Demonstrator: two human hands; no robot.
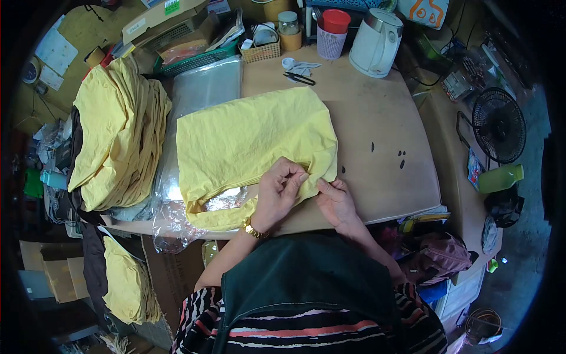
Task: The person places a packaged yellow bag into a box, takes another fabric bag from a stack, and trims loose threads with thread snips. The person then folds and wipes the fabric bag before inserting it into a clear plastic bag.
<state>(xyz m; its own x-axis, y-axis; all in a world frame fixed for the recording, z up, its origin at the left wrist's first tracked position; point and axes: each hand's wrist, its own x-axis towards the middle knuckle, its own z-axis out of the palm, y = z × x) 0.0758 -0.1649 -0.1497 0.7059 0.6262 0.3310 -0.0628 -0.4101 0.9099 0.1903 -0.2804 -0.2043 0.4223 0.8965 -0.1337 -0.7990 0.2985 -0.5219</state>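
A yellow fabric bag lies flat on the table, with a zipper along its near edge and a strap looping toward me. My left hand, a gold watch on its wrist, pinches the bag near the zipper's right end. Close by on the right, my right hand has thumb and finger pressed together on the bag's lower right corner. Whatever small detail lies between the fingertips is too small to make out.
Piled yellow bags stand at the left. Clear plastic sleeves lie beneath the bag's left side. Thread snips, a white kettle and a pink cup are at the back. A black fan stands right.
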